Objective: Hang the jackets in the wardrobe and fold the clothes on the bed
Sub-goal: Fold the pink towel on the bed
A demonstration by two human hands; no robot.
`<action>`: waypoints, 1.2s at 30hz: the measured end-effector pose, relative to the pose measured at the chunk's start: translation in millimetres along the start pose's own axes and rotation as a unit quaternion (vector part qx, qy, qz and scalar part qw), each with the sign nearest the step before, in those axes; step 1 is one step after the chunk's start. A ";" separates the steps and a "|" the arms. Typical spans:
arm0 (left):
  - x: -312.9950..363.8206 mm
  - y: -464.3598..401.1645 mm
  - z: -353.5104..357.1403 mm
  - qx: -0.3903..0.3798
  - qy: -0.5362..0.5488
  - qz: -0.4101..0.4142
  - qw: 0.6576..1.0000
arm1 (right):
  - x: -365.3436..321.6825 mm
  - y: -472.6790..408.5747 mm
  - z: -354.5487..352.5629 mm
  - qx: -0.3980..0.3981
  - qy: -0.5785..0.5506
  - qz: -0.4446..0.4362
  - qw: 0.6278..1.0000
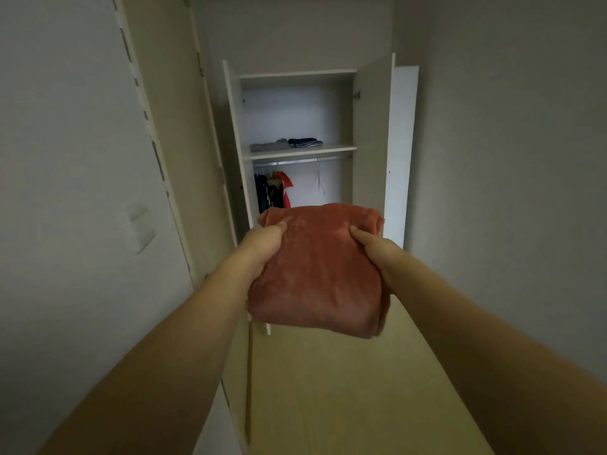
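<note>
A folded rust-red garment (317, 270) is held out in front of me at chest height. My left hand (264, 243) grips its left edge, thumb on top. My right hand (377, 251) grips its right edge the same way. Ahead stands the white wardrobe (371, 133) with both doors open. Its shelf (303, 152) carries a folded grey garment (267, 146) and a folded dark garment (305, 142). Below the shelf, dark jackets (266, 193) and a red jacket (285, 188) hang on the rail at the left. An empty hanger (319, 183) hangs further right.
A narrow passage with a light wooden floor (345, 389) leads to the wardrobe. A white wall with a light switch (139, 228) runs along the left, beside a door frame (157, 159). A plain wall closes the right side.
</note>
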State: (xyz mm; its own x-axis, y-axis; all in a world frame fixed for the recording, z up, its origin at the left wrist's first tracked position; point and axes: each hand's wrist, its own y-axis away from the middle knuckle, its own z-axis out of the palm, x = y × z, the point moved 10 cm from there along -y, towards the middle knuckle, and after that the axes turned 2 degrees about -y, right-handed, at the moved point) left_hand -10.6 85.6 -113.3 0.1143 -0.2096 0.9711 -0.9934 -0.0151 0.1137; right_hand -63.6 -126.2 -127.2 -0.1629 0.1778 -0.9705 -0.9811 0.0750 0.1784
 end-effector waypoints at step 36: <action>284.8 -1145.3 -89.5 0.145 -0.163 0.119 0.969 | -321.0 -1176.4 188.1 -0.059 0.043 -0.088 0.993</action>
State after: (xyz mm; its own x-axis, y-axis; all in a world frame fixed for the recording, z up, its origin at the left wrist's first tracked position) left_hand 1160.5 130.6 51.9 -0.0807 -0.5378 0.8392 -0.9573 -0.1927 -0.2156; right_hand 1162.6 -87.0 5.0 0.0092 0.0879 -0.9961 -0.9998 -0.0184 -0.0108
